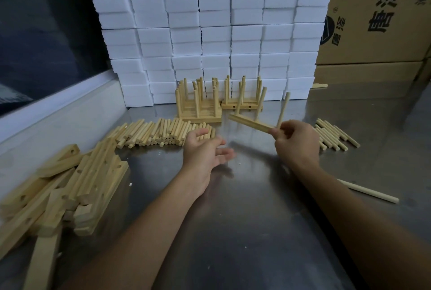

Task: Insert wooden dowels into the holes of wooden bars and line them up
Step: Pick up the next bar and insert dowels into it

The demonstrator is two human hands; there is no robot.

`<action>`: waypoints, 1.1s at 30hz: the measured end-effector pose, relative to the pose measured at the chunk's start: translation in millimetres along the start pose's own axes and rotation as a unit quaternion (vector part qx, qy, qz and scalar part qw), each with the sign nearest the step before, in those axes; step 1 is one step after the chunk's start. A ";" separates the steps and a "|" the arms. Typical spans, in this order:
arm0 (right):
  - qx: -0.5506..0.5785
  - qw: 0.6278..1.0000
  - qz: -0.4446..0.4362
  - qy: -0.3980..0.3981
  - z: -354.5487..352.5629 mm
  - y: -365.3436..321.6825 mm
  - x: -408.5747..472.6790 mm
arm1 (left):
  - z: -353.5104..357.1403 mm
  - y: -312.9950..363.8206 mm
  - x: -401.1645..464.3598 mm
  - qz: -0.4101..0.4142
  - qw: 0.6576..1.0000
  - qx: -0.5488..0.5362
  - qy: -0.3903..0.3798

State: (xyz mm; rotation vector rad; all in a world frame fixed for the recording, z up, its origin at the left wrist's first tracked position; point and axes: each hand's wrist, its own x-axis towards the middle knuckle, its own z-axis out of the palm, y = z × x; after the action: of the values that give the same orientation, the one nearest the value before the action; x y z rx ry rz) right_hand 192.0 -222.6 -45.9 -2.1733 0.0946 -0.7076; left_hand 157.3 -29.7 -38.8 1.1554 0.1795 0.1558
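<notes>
A person's right hand (296,142) pinches one end of a wooden bar (250,124) above a steel table (245,208); dowels (283,110) stand up from the bar. The left hand (205,149), left of the bar, is empty with fingers spread. Finished bars (200,105) stand behind the bar, loose dowels (161,132) to its left.

Two bare hands. One pale wooden bar held up (250,123), carrying three upright round wooden dowels (283,110). Two groups of finished dowelled wooden bars (200,103). One stray dowel (368,191). Loose dowel piles (161,134): two, uncountable.
</notes>
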 end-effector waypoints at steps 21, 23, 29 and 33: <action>-0.147 0.983 0.043 -0.099 63.9 -4.8 64.7 | -23.6 -6.2 12.9 0.223 0.759 0.611 0.024; -0.156 0.982 0.049 -0.092 74.2 -1.3 78.1 | -23.2 -6.7 14.8 0.216 0.762 0.610 0.032; -0.148 0.983 0.079 -0.073 96.9 6.9 110.6 | -22.1 -10.6 20.5 0.206 0.765 0.607 0.058; -0.139 0.983 0.095 -0.073 100.7 9.1 128.9 | -22.5 -11.3 20.3 0.214 0.760 0.611 0.058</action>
State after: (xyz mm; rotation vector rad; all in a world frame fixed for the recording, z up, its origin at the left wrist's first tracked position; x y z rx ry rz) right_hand 353.8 -197.0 -44.1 -2.4346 0.3368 -0.4447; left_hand 172.5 -9.7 -59.2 2.5104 0.1102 0.5724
